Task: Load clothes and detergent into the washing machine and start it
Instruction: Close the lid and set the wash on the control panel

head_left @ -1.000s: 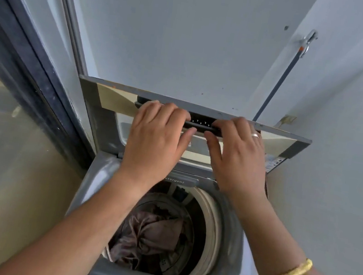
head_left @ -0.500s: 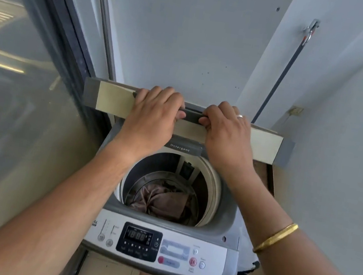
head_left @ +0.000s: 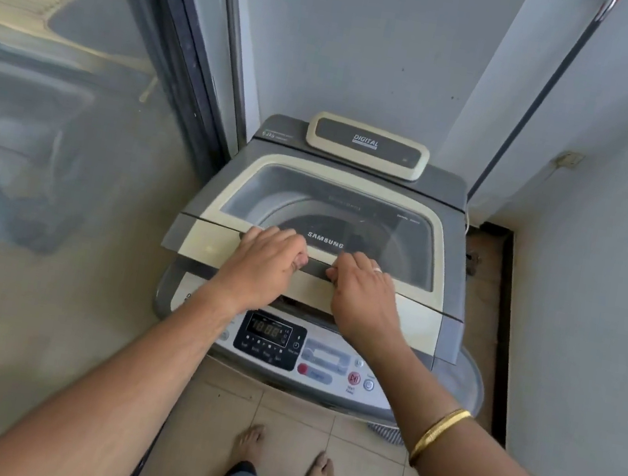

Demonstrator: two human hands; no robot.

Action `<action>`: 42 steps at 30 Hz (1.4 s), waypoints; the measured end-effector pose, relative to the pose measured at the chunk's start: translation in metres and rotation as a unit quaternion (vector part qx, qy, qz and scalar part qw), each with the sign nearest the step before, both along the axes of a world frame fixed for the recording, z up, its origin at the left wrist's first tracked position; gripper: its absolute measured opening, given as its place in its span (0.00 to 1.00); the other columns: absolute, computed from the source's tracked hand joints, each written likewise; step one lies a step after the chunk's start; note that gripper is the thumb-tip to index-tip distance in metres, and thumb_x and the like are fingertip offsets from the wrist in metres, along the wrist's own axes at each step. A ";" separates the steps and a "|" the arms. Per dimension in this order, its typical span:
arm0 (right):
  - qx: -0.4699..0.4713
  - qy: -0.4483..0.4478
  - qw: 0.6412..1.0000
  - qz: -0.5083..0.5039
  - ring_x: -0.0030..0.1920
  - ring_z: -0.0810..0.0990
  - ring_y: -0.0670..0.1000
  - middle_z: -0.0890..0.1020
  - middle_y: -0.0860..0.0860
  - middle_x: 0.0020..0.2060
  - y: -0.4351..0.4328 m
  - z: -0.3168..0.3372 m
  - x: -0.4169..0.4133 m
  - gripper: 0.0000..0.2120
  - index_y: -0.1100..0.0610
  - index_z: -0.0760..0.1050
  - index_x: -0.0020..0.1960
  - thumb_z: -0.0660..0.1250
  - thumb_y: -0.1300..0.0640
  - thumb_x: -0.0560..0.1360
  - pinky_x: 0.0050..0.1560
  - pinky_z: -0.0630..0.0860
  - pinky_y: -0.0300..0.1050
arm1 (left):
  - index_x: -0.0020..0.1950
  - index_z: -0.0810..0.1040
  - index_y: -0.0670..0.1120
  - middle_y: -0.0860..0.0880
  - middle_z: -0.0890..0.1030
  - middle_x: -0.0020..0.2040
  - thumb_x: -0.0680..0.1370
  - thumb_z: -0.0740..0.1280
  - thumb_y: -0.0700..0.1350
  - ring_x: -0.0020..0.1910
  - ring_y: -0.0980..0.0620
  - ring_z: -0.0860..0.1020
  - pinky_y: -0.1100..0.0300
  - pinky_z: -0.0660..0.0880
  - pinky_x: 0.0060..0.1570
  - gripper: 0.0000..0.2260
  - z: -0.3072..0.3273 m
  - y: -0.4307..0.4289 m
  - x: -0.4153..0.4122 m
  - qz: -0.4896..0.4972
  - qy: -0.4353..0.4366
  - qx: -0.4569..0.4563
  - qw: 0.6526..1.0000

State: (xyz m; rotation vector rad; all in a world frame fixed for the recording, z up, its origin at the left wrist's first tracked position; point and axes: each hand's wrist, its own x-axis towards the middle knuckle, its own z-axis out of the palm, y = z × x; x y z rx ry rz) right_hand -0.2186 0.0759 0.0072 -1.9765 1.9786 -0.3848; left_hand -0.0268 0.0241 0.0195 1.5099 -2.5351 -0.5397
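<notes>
Curling over the front edge of the lid (head_left: 352, 219), both the left hand (head_left: 263, 267) and right hand (head_left: 364, 299) have a closed grip on its handle. It's nearly flat on the washing machine (head_left: 460, 368), front slightly raised. Drum contents are too dim through the window. Control panel (head_left: 302, 353) display's lit.

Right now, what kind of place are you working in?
Probably a narrow utility corner or balcony of a home. A top-loading washing machine is wedged between a glass sliding door and plain white walls, on a tiled floor. Both hands rest on its lid.
</notes>
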 end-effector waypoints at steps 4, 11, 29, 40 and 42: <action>0.040 -0.002 0.999 -0.006 0.53 0.76 0.57 0.80 0.52 0.52 -0.005 -0.020 0.002 0.10 0.54 0.74 0.54 0.56 0.54 0.90 0.53 0.68 0.53 | 0.51 0.71 0.52 0.55 0.77 0.52 0.91 0.57 0.45 0.55 0.49 0.73 0.49 0.68 0.67 0.10 -0.024 -0.007 0.003 -0.008 -0.007 0.031 0.999; 0.060 0.010 0.998 -0.023 0.53 0.76 0.59 0.72 0.48 0.48 -0.003 -0.051 0.010 0.10 0.56 0.76 0.56 0.58 0.55 0.89 0.52 0.63 0.51 | 0.50 0.69 0.54 0.56 0.76 0.51 0.90 0.57 0.44 0.54 0.48 0.73 0.45 0.71 0.67 0.10 -0.061 -0.010 0.011 -0.042 0.007 0.023 0.999; -0.111 -0.036 0.958 -0.263 0.59 0.79 0.59 0.79 0.53 0.58 0.124 -0.089 0.003 0.10 0.58 0.81 0.62 0.63 0.61 0.85 0.58 0.81 0.55 | 0.55 0.84 0.41 0.40 0.84 0.54 0.86 0.71 0.43 0.52 0.33 0.81 0.39 0.73 0.55 0.05 -0.104 -0.017 0.084 -0.014 0.115 -0.246 0.962; -0.287 0.029 0.934 -0.212 0.60 0.79 0.49 0.84 0.60 0.55 0.171 -0.139 0.014 0.08 0.67 0.86 0.57 0.68 0.68 0.85 0.49 0.81 0.69 | 0.56 0.82 0.35 0.36 0.80 0.48 0.88 0.67 0.41 0.46 0.37 0.78 0.37 0.79 0.46 0.09 -0.125 0.016 0.096 0.011 0.154 -0.173 0.973; -0.312 0.021 0.930 -0.193 0.64 0.77 0.39 0.84 0.59 0.55 0.171 -0.146 0.011 0.07 0.66 0.86 0.58 0.69 0.69 0.84 0.45 0.81 0.70 | 0.59 0.80 0.38 0.40 0.77 0.47 0.89 0.65 0.45 0.45 0.40 0.75 0.41 0.78 0.46 0.10 -0.114 0.005 0.101 -0.024 0.200 -0.139 0.970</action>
